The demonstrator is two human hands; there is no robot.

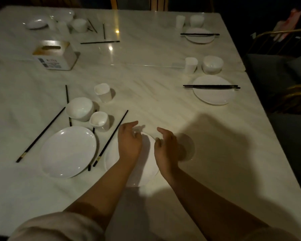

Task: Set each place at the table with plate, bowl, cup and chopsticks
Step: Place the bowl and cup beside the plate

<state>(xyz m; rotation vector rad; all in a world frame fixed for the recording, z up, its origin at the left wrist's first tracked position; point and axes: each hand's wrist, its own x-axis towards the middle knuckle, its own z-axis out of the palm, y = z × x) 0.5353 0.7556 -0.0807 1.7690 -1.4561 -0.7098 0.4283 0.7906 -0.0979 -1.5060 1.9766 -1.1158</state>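
I see a white marble-patterned table (146, 94) beneath the grip. A tissue box (55, 55) stands well beyond it, up and to the left. Gold-framed chairs with dark cushions (285, 70) line the table's edge, far right.

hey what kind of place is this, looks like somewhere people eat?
Probably a restaurant dining room. A large white marble-look table carries several matching settings, like a round white plate with black chopsticks across it, plus a white square tissue box; gold-framed chairs stand alongside.

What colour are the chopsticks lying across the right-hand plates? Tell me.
Black, as the head view shows: chopsticks across the white plate.
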